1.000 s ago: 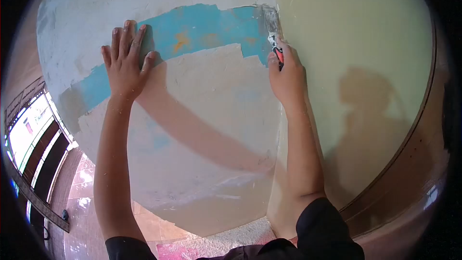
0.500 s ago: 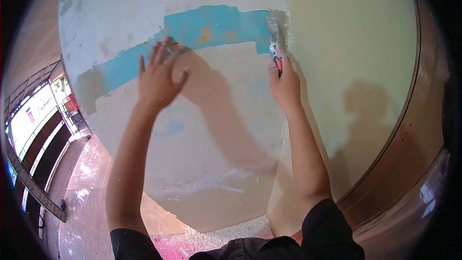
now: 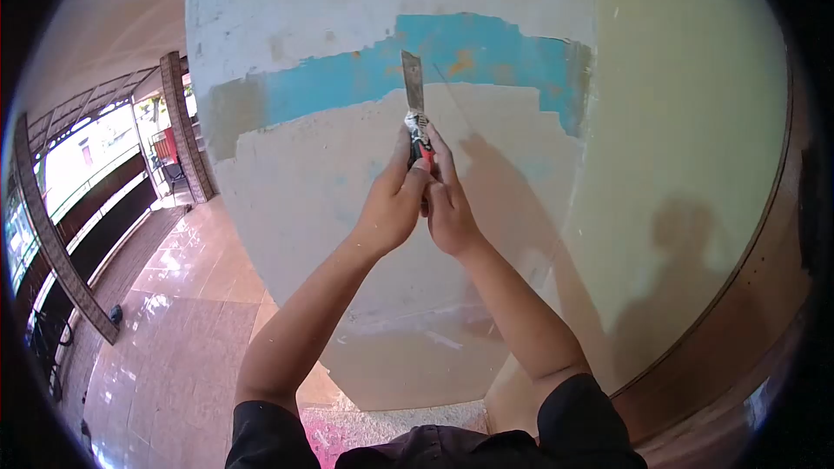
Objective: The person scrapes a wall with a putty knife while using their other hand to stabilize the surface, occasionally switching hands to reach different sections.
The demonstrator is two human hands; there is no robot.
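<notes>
Both my hands are closed round the black and red handle of a scraper (image 3: 413, 82), its flat metal blade pointing up. My left hand (image 3: 391, 204) wraps the handle from the left, its thumb across the front. On the other side, my right hand (image 3: 450, 213) has its fingers along the handle, close against the left. White residue coats the neck of the tool. Behind the blade, the wall (image 3: 321, 208) carries an irregular band of exposed turquoise paint (image 3: 326, 87) with orange spots, bordered by pale coating. The blade overlaps this band in view.
A pale green wall (image 3: 686, 104) meets the scraped wall at a corner on the right. White flakes (image 3: 400, 421) lie at the foot of the wall, beside a pink patch. Glossy tiled floor (image 3: 174, 330) and a post (image 3: 184, 126) are to the left.
My right hand has brought the scraper from the right end of the turquoise band to the middle. The left hand has left the wall and closed on the handle. The view has shifted left.
</notes>
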